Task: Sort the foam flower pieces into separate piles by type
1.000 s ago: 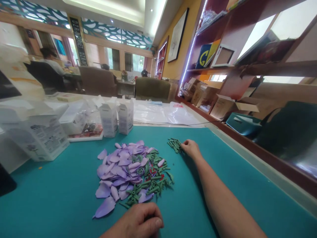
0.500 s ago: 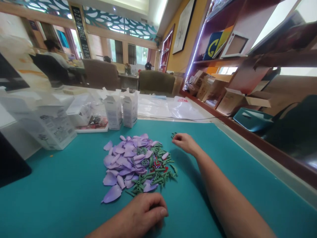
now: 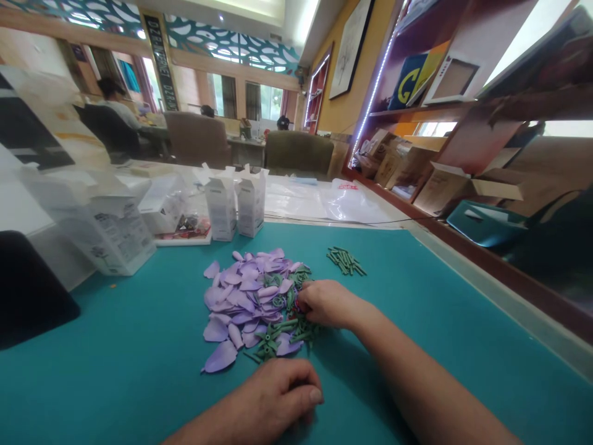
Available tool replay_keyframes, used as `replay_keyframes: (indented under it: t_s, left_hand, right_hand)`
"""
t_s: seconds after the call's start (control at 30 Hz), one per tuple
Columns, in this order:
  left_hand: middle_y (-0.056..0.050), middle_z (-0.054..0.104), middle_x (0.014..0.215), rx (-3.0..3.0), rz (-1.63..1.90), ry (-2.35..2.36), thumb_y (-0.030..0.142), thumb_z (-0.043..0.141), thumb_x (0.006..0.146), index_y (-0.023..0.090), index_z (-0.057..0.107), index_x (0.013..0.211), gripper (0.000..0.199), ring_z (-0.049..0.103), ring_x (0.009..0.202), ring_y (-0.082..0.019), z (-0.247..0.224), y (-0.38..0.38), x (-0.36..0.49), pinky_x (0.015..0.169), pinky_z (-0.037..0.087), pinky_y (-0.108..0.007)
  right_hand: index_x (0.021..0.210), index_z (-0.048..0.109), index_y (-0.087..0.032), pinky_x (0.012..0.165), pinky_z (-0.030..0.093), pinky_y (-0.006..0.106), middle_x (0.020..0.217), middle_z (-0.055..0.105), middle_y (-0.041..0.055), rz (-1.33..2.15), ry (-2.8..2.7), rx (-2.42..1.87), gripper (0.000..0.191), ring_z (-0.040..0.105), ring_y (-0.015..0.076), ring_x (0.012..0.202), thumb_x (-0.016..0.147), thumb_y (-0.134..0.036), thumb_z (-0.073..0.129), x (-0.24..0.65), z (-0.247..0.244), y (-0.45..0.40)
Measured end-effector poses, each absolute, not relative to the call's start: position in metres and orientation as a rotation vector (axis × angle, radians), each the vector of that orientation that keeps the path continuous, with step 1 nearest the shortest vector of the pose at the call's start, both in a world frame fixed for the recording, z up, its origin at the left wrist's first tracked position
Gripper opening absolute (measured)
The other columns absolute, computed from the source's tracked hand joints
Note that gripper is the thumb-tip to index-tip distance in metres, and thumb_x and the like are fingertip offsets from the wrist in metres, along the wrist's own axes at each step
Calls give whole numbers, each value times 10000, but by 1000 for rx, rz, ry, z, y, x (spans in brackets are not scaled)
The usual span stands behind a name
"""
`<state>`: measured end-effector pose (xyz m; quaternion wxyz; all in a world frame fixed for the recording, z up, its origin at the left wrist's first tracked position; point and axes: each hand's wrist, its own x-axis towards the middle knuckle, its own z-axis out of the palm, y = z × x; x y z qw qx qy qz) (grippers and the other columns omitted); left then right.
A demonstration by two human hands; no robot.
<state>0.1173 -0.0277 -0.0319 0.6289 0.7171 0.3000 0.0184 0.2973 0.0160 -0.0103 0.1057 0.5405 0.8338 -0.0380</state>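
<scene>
Green pieces (image 3: pixel 267 344) point every way, partly covered by right hand (image 3: pixel 328 303); its grip can't be told. Left hand (image 3: pixel 286 394) curled, closure unclear, near purple petals (image 3: pixel 221 357).

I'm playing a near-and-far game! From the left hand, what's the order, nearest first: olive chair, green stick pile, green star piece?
Nearest the left hand first:
1. Green star piece: just ahead.
2. Green stick pile: farther, ahead and right.
3. Olive chair: farthest, at the back.
</scene>
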Motion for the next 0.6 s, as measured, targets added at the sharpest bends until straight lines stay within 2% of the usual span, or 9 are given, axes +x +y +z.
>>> replay_keyframes:
  t_s: [0.13,0.23,0.33,0.43,0.6]
  left_hand:
    - [16,586,706,1650,30,692,301,464,785,189,555,753,148,522,686,-138,-31,-28,119,631,384,-222]
    - [19,561,695,1644,-6,718,349,477,777,187,542,749,177,499,678,-139,-27,-28,121,625,378,-224]
    - [17,546,691,1644,-26,738,397,487,771,185,535,733,220,489,677,-141,-23,-28,123,631,377,-227]
    - [17,543,692,1647,-11,746,396,486,769,186,534,733,219,487,677,-140,-23,-29,122,631,374,-227]
    - [14,555,701,1652,-20,748,393,478,765,187,525,726,214,490,678,-144,-25,-29,121,628,372,-231]
  right_hand:
    - [825,670,-186,533,309,244,914,660,63,-151,2500,1584,185,575,162,731,695,-153,542,297,-10,16]
    - [797,641,-187,564,335,224,851,649,33,-291,2650,1743,139,550,140,702,687,-169,557,315,-5,21]
    - [807,606,-187,585,355,207,741,627,-4,-361,2664,2222,124,536,124,665,733,-172,508,352,-5,33]
    - [812,613,-195,609,361,215,725,636,-7,-114,2261,2846,129,548,136,684,774,-226,494,395,-15,47]
    - [862,661,-158,638,359,255,790,668,66,50,1889,3098,192,574,189,755,774,-221,502,441,-43,57]
